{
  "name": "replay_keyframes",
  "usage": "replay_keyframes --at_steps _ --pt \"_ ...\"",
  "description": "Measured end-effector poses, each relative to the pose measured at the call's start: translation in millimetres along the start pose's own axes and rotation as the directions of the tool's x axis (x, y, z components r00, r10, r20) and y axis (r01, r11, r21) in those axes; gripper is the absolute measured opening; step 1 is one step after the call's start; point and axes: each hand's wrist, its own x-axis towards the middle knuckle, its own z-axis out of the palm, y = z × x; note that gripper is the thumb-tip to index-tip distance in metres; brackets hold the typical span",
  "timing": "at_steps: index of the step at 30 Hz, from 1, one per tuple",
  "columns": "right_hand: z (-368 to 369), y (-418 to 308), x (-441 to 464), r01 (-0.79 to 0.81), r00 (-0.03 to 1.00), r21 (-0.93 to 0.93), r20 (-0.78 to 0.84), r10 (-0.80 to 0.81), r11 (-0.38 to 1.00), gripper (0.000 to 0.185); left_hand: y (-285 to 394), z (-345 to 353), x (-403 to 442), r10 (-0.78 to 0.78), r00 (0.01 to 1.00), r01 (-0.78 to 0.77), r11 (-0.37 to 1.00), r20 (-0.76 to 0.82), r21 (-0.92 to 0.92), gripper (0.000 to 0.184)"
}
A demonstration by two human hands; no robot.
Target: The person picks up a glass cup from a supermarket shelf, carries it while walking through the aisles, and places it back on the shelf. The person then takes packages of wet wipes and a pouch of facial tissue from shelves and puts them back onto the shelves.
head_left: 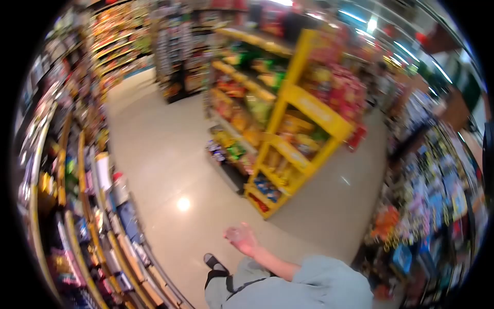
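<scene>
My right hand (242, 239) is held out in front of my body, above the aisle floor (170, 170). Its fingers look curled around a small pale, clear-looking patch, too blurred to name. My forearm comes out of a loose light grey-green sleeve (321, 273). My left hand is out of view. Ahead of the right hand, well apart from it, stands a yellow-framed shelf end (314, 110) with packaged goods. One foot in a dark sandal (212, 261) shows below.
Low shelves (110, 242) packed with boxed goods curve along my left. On the right, a dense display of small hanging items (437, 180) lines the other aisle. Farther back are snack shelves (116, 33) and a dark rack (177, 56). Red-pink packages (342, 95) hang beside the yellow frame.
</scene>
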Motion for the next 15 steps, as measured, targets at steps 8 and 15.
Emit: replay_keyframes --at_steps 8,15 --pt "122.8 52.9 168.4 -0.178 0.982 -0.095 0.045 0.182 0.979 0.061 292.4 -13.1 186.0 0.666 0.733 -0.663 0.745 -0.137 0.075 0.025" --pt "214.6 70.4 333.1 -0.231 0.973 -0.038 -0.034 0.23 0.972 0.051 555.5 11.4 192.7 0.725 0.682 -0.731 0.679 0.09 0.065 0.03"
